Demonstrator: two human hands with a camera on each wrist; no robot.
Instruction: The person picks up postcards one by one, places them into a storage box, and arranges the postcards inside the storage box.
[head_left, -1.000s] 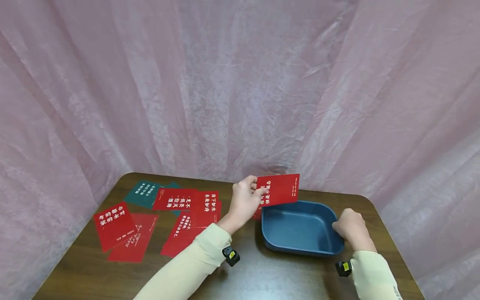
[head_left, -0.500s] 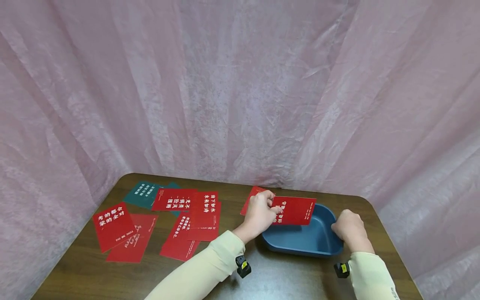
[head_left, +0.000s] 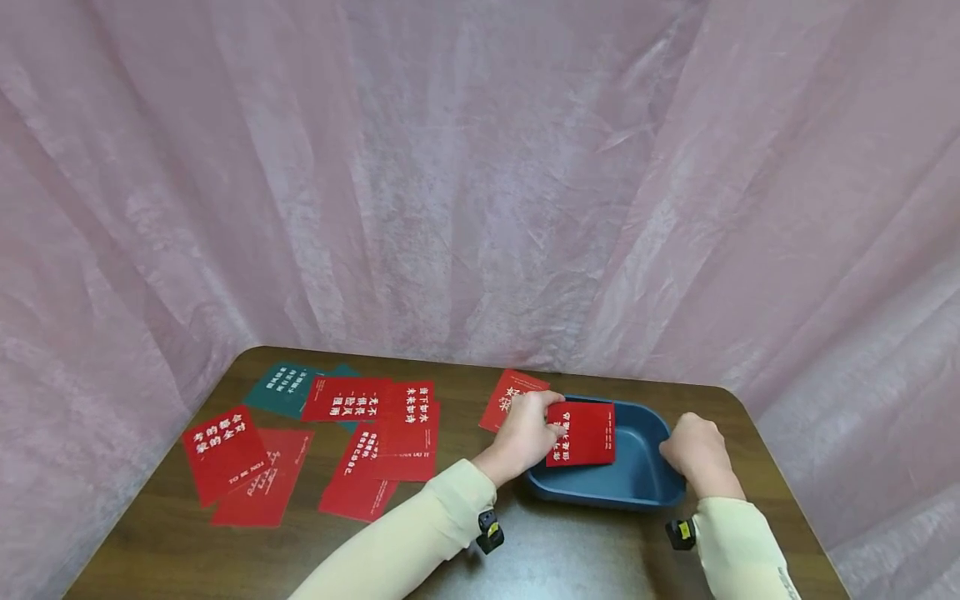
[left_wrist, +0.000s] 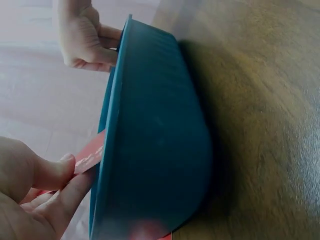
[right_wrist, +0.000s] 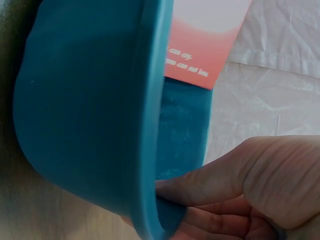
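Note:
Between thumb and fingers, my left hand (head_left: 525,429) pinches a red card (head_left: 588,433) with white lettering by its left edge. The card slants down into a blue rectangular bin (head_left: 637,496), its far part inside the walls. In the left wrist view, my thumb and fingers (left_wrist: 55,175) hold the card (left_wrist: 92,152) right at the bin's rim. My right hand (head_left: 699,450) grips the bin's right rim. In the right wrist view, its thumb (right_wrist: 200,187) lies inside the wall, with fingers curled under the rim; the card (right_wrist: 200,55) shows beyond, above the bin's interior.
Another red card (head_left: 510,396) lies behind my left hand, beside the bin. On the left of the wooden table (head_left: 570,550), several red cards (head_left: 228,450) and green cards (head_left: 283,387) lie overlapping. A pink curtain (head_left: 480,208) hangs behind the table.
My left hand has moved right and down with the red card, bringing it from above the bin's back left rim into the bin. My right hand stays on the rim.

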